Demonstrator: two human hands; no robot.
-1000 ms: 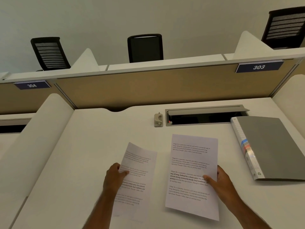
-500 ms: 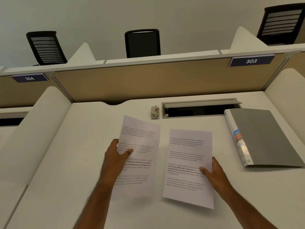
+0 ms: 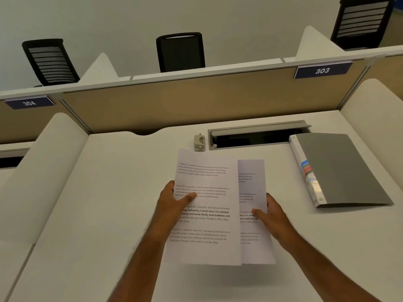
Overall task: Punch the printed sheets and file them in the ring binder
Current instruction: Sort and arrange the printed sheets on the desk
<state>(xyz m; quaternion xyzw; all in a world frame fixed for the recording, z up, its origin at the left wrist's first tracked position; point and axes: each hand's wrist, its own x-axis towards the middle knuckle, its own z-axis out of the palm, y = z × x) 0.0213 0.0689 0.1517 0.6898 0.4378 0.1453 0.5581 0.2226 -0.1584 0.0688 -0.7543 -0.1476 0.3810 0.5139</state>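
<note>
Left hand (image 3: 174, 203) pinching front sheet (image 3: 207, 205) edge, right hand (image 3: 272, 214) pinching overlapped rear sheet (image 3: 253, 188), bare counter (image 3: 98, 214) left, binder (image 3: 340, 168) right of hands.

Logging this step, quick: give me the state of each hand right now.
Left hand: closed on the front printed sheet, thumb on its face.
Right hand: closed on the rear printed sheet, which the front sheet partly overlaps.
</note>
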